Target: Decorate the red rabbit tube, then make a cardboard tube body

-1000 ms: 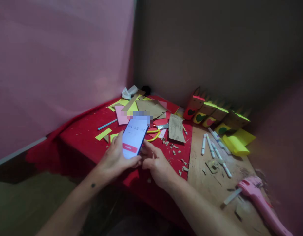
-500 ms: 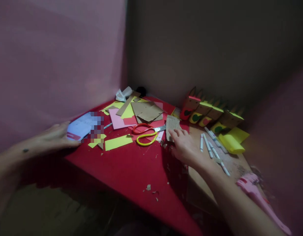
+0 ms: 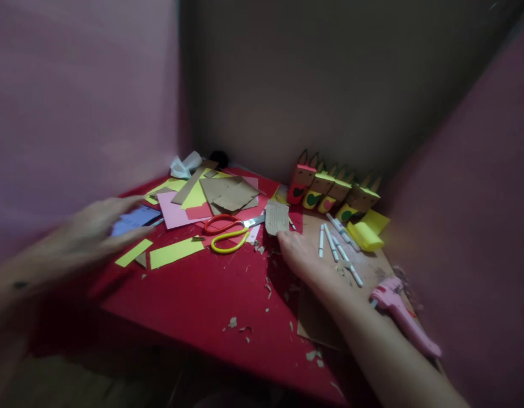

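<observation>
My left hand (image 3: 92,232) is at the table's left side, thumb and fingers apart around a phone (image 3: 136,220) with a lit bluish screen. The phone lies low against the red tabletop, partly covered by the hand. My right hand (image 3: 293,252) pinches the lower edge of a small piece of corrugated cardboard (image 3: 277,217), its ridged face up. Just left of the cardboard lie scissors (image 3: 230,232) with one red and one yellow handle, their blade tips close to it.
Coloured paper and cardboard scraps (image 3: 230,192) cover the back of the red table (image 3: 180,306). Cardboard figures with pointed ears (image 3: 329,190) stand at the back right. Several white markers (image 3: 330,242), a yellow paper roll (image 3: 366,235) and a pink glue gun (image 3: 401,317) lie right.
The left hand has set the phone down from a tilted hold and spread its fingers. My right fingers have closed on the cardboard's near edge. The view has turned right.
</observation>
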Action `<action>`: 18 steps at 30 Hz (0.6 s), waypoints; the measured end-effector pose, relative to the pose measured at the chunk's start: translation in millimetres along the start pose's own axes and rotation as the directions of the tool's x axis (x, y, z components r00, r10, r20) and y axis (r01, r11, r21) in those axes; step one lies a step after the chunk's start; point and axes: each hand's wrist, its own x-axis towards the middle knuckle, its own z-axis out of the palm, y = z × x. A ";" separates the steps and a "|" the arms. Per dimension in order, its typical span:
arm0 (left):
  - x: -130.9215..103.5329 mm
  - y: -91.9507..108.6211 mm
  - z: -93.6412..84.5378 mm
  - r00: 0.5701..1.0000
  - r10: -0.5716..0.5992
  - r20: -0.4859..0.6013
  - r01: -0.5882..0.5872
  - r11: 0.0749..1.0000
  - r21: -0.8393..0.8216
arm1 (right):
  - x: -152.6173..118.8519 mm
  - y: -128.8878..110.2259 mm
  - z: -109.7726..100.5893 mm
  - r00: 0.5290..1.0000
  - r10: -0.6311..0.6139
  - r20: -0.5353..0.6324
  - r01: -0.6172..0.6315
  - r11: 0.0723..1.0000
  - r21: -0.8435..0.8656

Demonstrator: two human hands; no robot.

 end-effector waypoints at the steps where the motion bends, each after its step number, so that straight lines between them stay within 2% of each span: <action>1: -3.8 12.5 19.5 0.997 -0.002 0.080 -0.001 1.000 0.031 | -4.3 -1.7 -4.0 0.999 0.028 -0.027 -0.028 1.000 -0.002; 2: -7.1 24.6 41.4 0.966 -0.041 0.257 0.028 0.998 0.055 | -9.8 -4.8 -7.3 0.997 0.052 -0.065 -0.052 0.999 -0.003; 4: -11.8 45.3 88.5 0.875 -0.079 0.479 0.156 0.980 -0.125 | -23.9 -14.1 -10.3 0.986 0.059 -0.153 -0.060 0.998 -0.002; 6: -13.1 59.5 132.1 0.774 -0.069 0.630 0.387 0.838 -0.383 | -39.8 -23.5 -8.8 0.940 -0.059 -0.336 0.058 0.998 -0.012; 7: -12.7 64.1 149.8 0.766 -0.016 0.643 0.429 0.758 -0.492 | -46.9 -26.3 -7.4 0.901 -0.145 -0.409 0.150 0.988 -0.019; 9: -10.8 69.8 174.2 0.791 0.035 0.611 0.410 0.710 -0.572 | -56.9 -24.9 -6.8 0.824 -0.213 -0.526 0.297 0.951 0.080; 10: -9.7 72.1 181.0 0.800 0.051 0.598 0.399 0.699 -0.594 | -58.9 -20.4 -8.4 0.812 -0.173 -0.557 0.345 0.912 0.220; 11: -8.9 74.5 185.0 0.806 0.061 0.589 0.387 0.698 -0.603 | -58.9 -14.0 -11.3 0.813 -0.035 -0.581 0.334 0.845 0.418; 12: -8.6 77.5 187.1 0.807 0.073 0.587 0.379 0.698 -0.607 | -56.9 -6.4 -15.1 0.812 0.173 -0.557 0.273 0.731 0.625; 13: -9.1 80.9 188.0 0.804 0.091 0.588 0.364 0.705 -0.608 | -53.3 1.4 -19.0 0.790 0.377 -0.484 0.208 0.578 0.789; 14: -10.4 84.8 188.8 0.795 0.120 0.595 0.342 0.720 -0.603 | -48.6 8.5 -22.3 0.780 0.526 -0.339 0.138 0.384 0.913; 15: -12.7 88.7 189.9 0.780 0.157 0.606 0.313 0.741 -0.594 | -43.1 14.0 -24.4 0.810 0.562 -0.169 0.095 0.160 0.983; 16: -15.8 92.2 191.9 0.764 0.195 0.615 0.276 0.762 -0.585 | -37.4 17.8 -25.0 0.870 0.492 -0.027 0.067 -0.064 0.996; 17: -19.5 95.0 194.7 0.748 0.228 0.624 0.244 0.779 -0.577 | -31.9 19.8 -23.9 0.918 0.395 0.047 0.063 -0.263 0.963; 18: -23.4 96.6 198.1 0.733 0.252 0.632 0.221 0.791 -0.571 | -27.0 20.2 -21.6 0.922 0.376 0.089 0.089 -0.432 0.898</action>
